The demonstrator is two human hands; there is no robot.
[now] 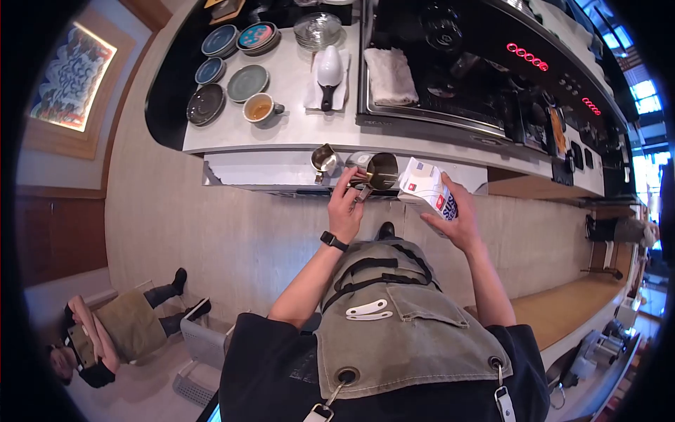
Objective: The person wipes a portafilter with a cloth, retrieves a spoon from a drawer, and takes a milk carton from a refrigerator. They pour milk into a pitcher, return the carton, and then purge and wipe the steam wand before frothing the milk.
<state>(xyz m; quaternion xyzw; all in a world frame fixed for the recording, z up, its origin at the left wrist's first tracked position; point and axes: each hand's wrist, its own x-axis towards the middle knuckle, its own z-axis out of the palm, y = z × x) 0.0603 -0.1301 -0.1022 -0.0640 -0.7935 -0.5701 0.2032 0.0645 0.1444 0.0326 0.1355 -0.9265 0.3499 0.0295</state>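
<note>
**While my left hand [346, 211] holds a steel pitcher [383, 172], my right hand [460, 224] grips a white carton [424, 188]**

At the far left of my head view, a co-worker [130, 327] sits with arms folded. On the counter [290, 133] I have a dark plate [206, 104], a small blue plate [209, 70] and a grey-green plate [247, 83], then a handled cup [259, 109] with amber-brown liquid inside. Right of the cup, a white scoop [329, 67] with a black handle lies on a napkin [341, 95].

Nearer me, a small steel jug [324, 162] is just left of my left hand. That hand is partly closed, its fingers curled at the pitcher's handle. The pitcher's open mouth faces my camera; I can't make out what it contains. Immediately right of it is the printed carton, tilted, its top end toward the pitcher; I can't tell whether they touch. My right hand is opened to the carton's width, thumb and fingers clasping its sides. Beyond both, a folded cloth [390, 76] lies on the left end of the black machine [478, 88].
</note>
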